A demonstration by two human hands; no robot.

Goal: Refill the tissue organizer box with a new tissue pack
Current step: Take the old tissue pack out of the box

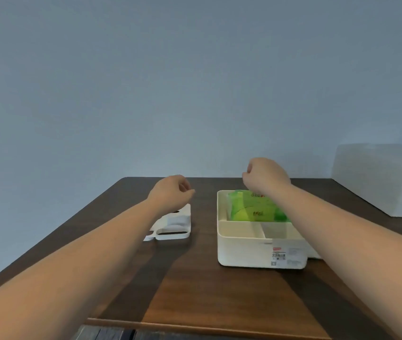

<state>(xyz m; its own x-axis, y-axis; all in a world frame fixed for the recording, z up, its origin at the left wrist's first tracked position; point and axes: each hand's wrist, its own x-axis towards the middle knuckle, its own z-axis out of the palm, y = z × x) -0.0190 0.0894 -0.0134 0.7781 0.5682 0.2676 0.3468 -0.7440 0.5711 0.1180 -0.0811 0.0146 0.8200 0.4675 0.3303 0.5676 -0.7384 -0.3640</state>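
A white organizer box (244, 253) stands on the dark wooden table, right of centre. A green tissue pack (256, 207) lies in its large rear compartment; the two small front compartments hold nothing. The box's white lid (177, 229), with a slot in it, lies flat on the table to the left, with a white tissue under it. My left hand (170, 192) hovers above the lid, fingers curled in, holding nothing that I can see. My right hand (266, 175) is raised above the far end of the tissue pack in a loose fist, not touching it.
The wooden table (195, 290) ends at a wall behind and at a near edge at the bottom of the view. A pale boxy object (379, 180) stands at the far right corner.
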